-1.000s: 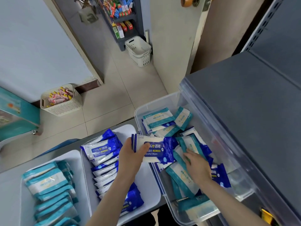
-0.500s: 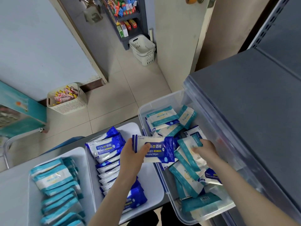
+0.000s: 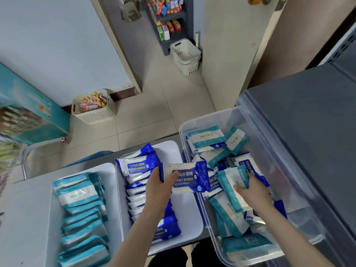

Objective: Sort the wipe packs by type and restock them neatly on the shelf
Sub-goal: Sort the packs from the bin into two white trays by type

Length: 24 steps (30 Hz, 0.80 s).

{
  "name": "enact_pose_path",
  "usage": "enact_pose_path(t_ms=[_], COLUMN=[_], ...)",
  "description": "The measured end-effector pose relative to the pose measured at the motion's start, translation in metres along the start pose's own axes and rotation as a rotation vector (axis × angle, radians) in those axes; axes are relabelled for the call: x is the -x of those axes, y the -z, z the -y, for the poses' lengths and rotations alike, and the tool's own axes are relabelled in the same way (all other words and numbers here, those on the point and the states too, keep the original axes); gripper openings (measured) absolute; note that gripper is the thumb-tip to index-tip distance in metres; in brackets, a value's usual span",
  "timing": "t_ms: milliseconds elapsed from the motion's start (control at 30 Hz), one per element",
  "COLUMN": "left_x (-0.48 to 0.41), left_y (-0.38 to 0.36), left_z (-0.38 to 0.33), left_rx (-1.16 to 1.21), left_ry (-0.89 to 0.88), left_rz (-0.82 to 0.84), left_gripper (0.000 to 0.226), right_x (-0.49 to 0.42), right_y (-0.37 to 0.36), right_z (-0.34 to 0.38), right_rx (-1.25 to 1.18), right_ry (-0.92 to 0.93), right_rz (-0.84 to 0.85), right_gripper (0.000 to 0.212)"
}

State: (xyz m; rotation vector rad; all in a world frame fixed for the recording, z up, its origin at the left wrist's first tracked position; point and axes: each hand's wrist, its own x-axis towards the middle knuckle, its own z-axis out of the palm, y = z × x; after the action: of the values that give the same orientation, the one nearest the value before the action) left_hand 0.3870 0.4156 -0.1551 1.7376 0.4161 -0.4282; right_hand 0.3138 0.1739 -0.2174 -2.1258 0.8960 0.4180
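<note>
My left hand (image 3: 160, 187) grips a blue-and-white alcohol wipe pack (image 3: 187, 178) above the right side of the middle white tray (image 3: 187, 220), which holds a row of blue packs (image 3: 137, 166). My right hand (image 3: 250, 191) reaches into the clear plastic bin (image 3: 256, 135) and grips a teal-and-white wipe pack (image 3: 232, 177) lifted off the mixed pile. The left white tray (image 3: 52, 218) holds a row of teal packs (image 3: 79, 195).
A grey shelf surface (image 3: 308, 122) overhangs the bin on the right. On the tiled floor stand a cream basket of snacks (image 3: 94, 108) and stacked empty baskets (image 3: 185, 56). A rack of goods (image 3: 167, 20) stands beyond the doorway.
My right hand drew back from the far side of the pile and raised a teal pack from it. My left hand kept the blue pack almost still.
</note>
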Motion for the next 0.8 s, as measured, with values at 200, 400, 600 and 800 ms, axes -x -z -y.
enact_pose_path(t_ms=[200, 400, 600, 800], left_x=[-0.007, -0.028, -0.072, -0.103], left_y=[0.041, 0.093, 0.124, 0.126], left_z=[0.012, 0.037, 0.044, 0.033], left_rx=[0.052, 0.053, -0.505, -1.014], left_ry=[0.048, 0.052, -0.097, -0.299], left_rz=[-0.103, -0.195, -0.107, -0.028], left_gripper=[0.007, 0.012, 0.026, 0.035], right_x=[0.037, 0.058, 0.078, 0.102], right_y=[0.013, -0.011, -0.044, -0.061], right_z=[0.055, 0.103, 0.117, 0.118], right_rx=[-0.275, -0.418, -0.355, -0.265], right_ry=[0.161, 0.208, 0.174, 0.171], right_rz=[-0.078, -0.005, 0.052, 0.09], right_gripper=[0.018, 0.026, 0.027, 0.032])
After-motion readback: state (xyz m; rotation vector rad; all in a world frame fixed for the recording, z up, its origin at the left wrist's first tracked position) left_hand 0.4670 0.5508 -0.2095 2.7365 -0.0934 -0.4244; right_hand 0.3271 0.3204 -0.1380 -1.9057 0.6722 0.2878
